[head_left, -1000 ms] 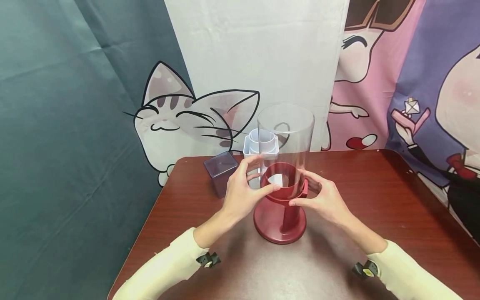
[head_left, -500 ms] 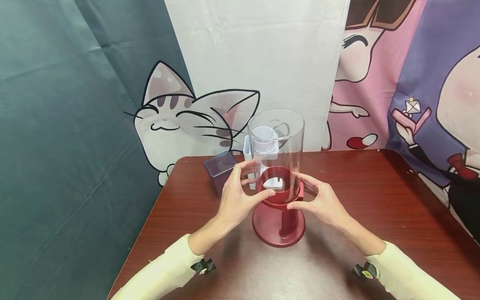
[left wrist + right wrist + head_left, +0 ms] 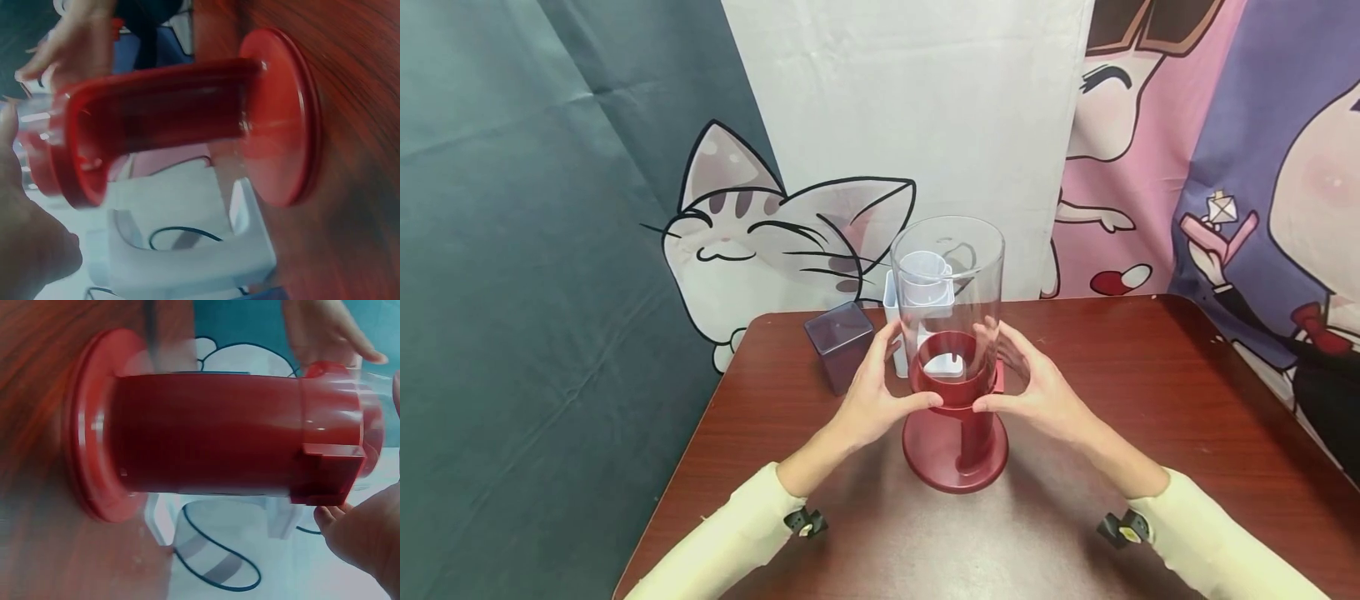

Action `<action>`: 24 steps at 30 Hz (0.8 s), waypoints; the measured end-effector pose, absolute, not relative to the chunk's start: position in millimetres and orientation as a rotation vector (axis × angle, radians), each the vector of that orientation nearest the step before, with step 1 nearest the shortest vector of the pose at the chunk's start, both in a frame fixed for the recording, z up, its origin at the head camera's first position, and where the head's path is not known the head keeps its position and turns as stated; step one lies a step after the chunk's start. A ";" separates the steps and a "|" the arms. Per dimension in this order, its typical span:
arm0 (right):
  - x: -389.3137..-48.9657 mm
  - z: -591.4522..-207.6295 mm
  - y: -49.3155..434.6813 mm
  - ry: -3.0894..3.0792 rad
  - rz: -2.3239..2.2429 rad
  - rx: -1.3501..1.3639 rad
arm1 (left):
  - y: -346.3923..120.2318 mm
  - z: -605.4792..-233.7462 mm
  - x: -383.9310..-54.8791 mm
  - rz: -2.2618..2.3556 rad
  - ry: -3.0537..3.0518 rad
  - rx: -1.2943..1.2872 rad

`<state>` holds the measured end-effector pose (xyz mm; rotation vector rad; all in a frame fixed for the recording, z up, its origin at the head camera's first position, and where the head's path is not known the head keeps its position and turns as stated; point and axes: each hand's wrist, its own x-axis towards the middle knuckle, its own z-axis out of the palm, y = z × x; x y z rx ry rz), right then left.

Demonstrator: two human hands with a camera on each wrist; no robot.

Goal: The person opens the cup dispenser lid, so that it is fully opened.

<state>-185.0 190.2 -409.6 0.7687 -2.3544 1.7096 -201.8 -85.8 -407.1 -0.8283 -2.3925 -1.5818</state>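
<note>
A tall clear cylinder [image 3: 981,292], with an open rim on top, stands upright around the red ring of a red stand [image 3: 976,446]. The stand has a thick post [image 3: 212,434] and a round base [image 3: 275,119] on the table. My left hand [image 3: 876,392] holds the cylinder's lower end from the left, thumb in front and fingers behind. From the right, my right hand [image 3: 1041,387] holds it the same way, close to the small red block on the ring's side. Whether the cylinder is fully seated, I cannot tell.
Directly behind the cylinder is a similar white stand [image 3: 901,358], seen partly through it. A dark, translucent square box [image 3: 842,337] stands to its left. The brown table [image 3: 1135,383] ends at printed cloth hangings [image 3: 925,108].
The cylinder has moved left and slightly down over the red ring, and both hands have moved with it. The red stand has shifted slightly left.
</note>
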 end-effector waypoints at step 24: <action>-200.7 -323.6 170.8 -2.230 1.744 0.770 | -82.0 -448.7 -225.7 -1.739 -2.429 -1.011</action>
